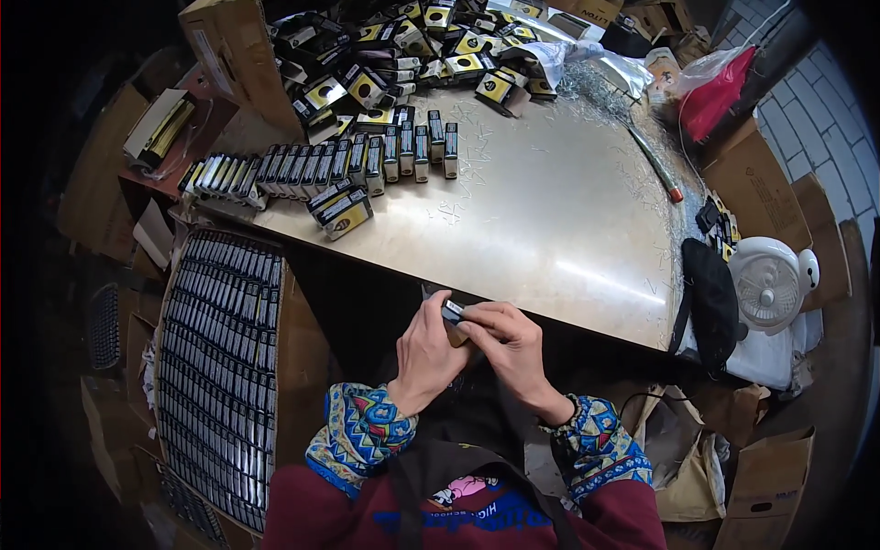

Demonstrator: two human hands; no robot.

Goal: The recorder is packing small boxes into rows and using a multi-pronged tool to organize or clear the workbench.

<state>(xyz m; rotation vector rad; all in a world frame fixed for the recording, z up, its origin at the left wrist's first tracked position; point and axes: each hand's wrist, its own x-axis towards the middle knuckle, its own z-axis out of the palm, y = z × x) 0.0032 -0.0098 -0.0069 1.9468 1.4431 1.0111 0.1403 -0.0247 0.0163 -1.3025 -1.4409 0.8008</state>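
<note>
Both my hands meet just off the table's front edge, around one small black, white and yellow box [453, 312]. My left hand [429, 353] is closed on its left side, and the fingers of my right hand [510, 346] pinch its upper end. Much of this box is hidden by my fingers. On the table [550, 211], a row of similar small boxes [330, 160] stands upright along the left side. Two more boxes [341, 210] lie together in front of that row.
A heap of black and yellow boxes [412, 46] covers the back. Left below the table, a carton [295, 367] is packed with rows of boxes. Thin clear strips [587, 82] litter the tabletop. At right are a black cloth bag [708, 298], a white fan [768, 284] and a screwdriver-like tool [655, 163].
</note>
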